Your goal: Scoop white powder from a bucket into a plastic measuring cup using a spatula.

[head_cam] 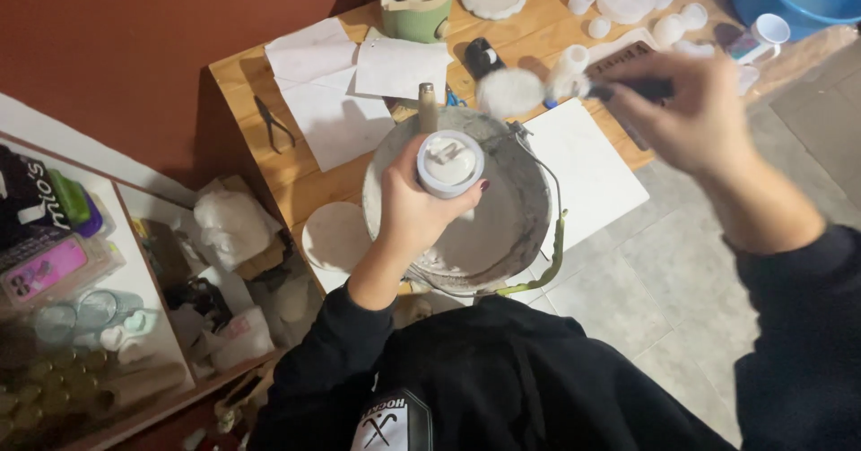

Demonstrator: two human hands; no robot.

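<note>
Bucket [516,227] sits at table edge. Left hand [417,213] clamps a round white mould [449,163] over it. Right hand [695,110], blurred, grips a brush [513,92] just beyond. Papers [336,88], pliers [272,124] lie left of bucket.

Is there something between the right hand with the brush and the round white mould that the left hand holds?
Nothing visible. The right hand holds the brush just above the mould, held by the left hand over the bucket.

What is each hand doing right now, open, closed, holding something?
Left hand: closed around a small round white mould, held over the grey bucket.
Right hand: closed on a brush with a white-dusted head; motion-blurred.
</note>
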